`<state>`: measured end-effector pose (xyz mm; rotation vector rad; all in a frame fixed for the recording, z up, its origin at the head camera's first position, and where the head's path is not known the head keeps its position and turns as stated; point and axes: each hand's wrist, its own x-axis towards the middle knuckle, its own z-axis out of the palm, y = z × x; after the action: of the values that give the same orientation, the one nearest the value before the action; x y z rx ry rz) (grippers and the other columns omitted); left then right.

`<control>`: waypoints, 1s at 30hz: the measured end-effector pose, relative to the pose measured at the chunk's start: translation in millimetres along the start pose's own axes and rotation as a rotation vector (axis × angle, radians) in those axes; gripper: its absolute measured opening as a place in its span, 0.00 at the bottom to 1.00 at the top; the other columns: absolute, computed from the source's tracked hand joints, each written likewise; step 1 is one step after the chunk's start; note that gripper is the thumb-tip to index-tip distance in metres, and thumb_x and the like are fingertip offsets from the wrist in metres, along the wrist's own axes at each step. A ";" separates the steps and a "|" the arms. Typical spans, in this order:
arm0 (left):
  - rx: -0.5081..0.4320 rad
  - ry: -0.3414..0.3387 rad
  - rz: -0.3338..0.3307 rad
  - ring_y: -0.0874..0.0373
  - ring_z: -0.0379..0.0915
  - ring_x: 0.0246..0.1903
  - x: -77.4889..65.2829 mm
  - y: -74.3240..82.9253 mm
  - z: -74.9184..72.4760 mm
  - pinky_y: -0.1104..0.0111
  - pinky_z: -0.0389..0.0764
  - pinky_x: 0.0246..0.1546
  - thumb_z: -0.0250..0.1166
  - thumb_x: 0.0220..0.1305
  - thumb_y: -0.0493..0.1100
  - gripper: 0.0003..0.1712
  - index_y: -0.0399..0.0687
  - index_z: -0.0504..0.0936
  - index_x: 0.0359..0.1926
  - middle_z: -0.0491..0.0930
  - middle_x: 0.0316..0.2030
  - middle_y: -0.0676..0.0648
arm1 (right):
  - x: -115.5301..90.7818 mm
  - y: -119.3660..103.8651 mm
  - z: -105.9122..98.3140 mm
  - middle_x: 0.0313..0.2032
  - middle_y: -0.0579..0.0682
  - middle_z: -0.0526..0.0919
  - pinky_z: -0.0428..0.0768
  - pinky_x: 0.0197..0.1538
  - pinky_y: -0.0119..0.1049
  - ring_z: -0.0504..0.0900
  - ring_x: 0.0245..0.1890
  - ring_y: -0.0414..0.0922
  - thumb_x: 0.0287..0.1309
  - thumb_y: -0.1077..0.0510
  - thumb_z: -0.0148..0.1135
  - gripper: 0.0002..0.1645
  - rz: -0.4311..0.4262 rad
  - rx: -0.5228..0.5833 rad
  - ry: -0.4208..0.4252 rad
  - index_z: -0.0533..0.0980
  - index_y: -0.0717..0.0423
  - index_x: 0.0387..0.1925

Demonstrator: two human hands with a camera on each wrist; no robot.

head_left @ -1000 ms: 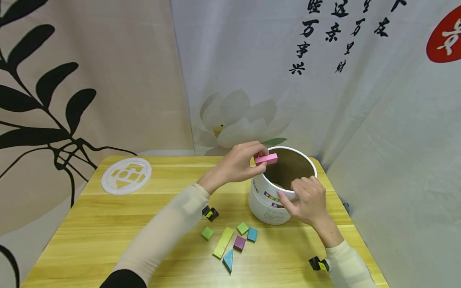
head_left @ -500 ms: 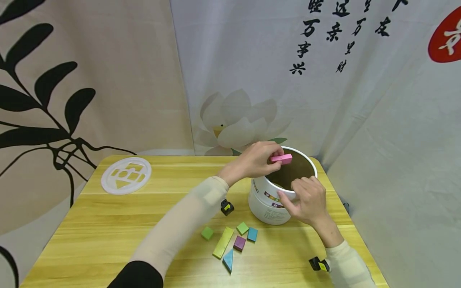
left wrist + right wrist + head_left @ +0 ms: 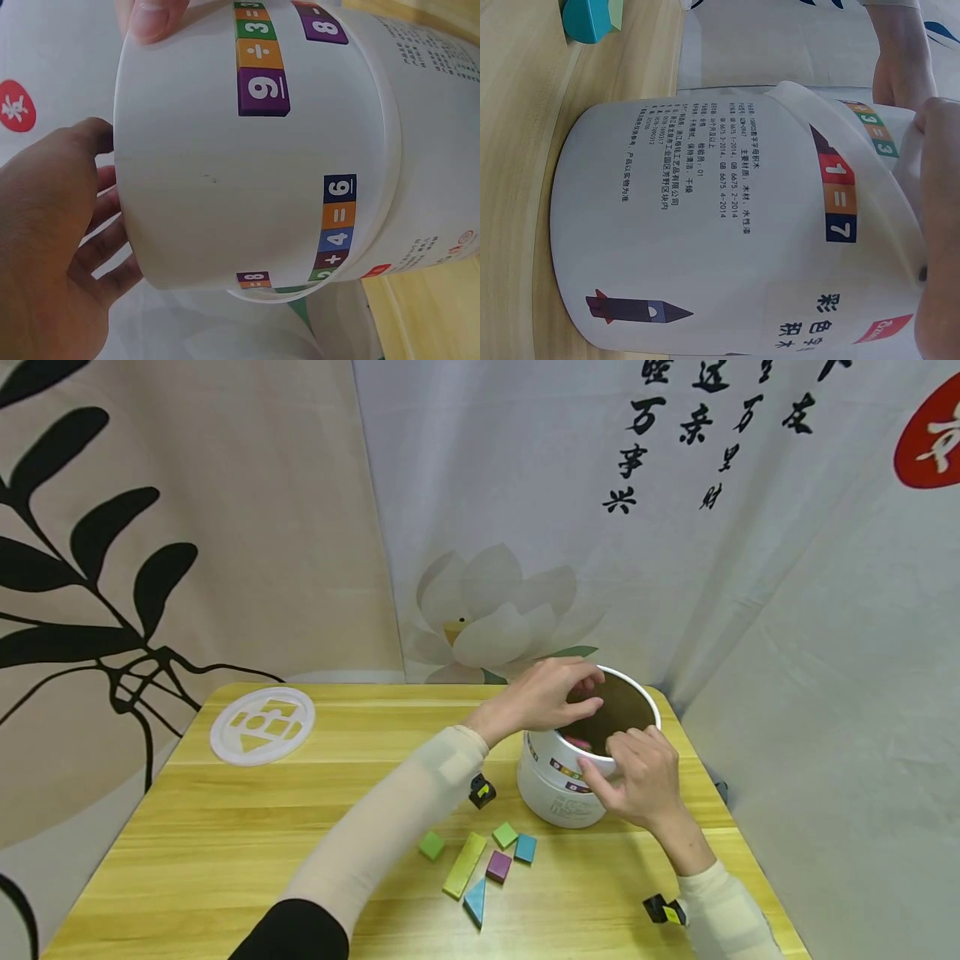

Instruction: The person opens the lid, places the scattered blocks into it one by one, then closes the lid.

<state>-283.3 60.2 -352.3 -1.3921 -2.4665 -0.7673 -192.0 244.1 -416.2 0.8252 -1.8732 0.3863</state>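
A white bucket point(image 3: 558, 793) with printed coloured sums stands at the right of the wooden table, tilted slightly in the head view. My left hand point(image 3: 547, 693) hangs over its mouth, thumb and fingers parted with nothing between them; in the left wrist view this hand point(image 3: 49, 225) has its fingertips behind the rim. Just inside the near wall a bit of a pink block point(image 3: 577, 742) shows, most of it hidden. My right hand point(image 3: 647, 772) grips the front right rim, fingers over the edge and thumb outside.
In front of the bucket lie several wooden blocks: a long yellow one point(image 3: 465, 866), a purple one point(image 3: 498, 867), a blue triangle point(image 3: 475, 903), a blue one point(image 3: 526, 848) and green ones point(image 3: 432, 846). A white lid with shaped holes point(image 3: 222, 739) lies back left. Printed curtains hang behind.
My left hand has moved right over the bucket and let go of the pink block, which is now down inside. My right hand has stayed on the rim.
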 end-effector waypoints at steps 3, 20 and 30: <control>0.035 -0.005 -0.006 0.62 0.77 0.50 -0.3 0.2 0.0 0.70 0.78 0.52 0.64 0.71 0.54 0.23 0.47 0.82 0.60 0.83 0.52 0.51 | 0.4 0.1 0.2 0.12 0.39 0.56 0.52 0.19 0.37 0.53 0.14 0.39 0.56 0.43 0.61 0.29 0.000 0.001 0.002 0.61 0.52 0.11; 0.140 -0.009 -0.054 0.55 0.47 0.75 -25.6 -11.4 -5.9 0.51 0.59 0.72 0.56 0.71 0.69 0.44 0.57 0.62 0.80 0.58 0.77 0.49 | -0.2 1.2 0.3 0.11 0.39 0.55 0.52 0.19 0.38 0.52 0.13 0.39 0.56 0.43 0.61 0.30 0.000 -0.002 0.007 0.60 0.52 0.10; 0.120 0.014 -0.071 0.57 0.40 0.77 -59.7 -24.1 -18.8 0.47 0.57 0.72 0.56 0.70 0.71 0.45 0.60 0.59 0.81 0.53 0.79 0.52 | -0.3 0.5 0.9 0.11 0.39 0.55 0.52 0.19 0.38 0.52 0.13 0.39 0.52 0.44 0.62 0.28 0.001 0.000 0.008 0.60 0.52 0.10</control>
<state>-273.2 -3.8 -369.6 -1.2591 -2.5181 -0.6293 -192.9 244.0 -416.9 0.8221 -1.8658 0.3901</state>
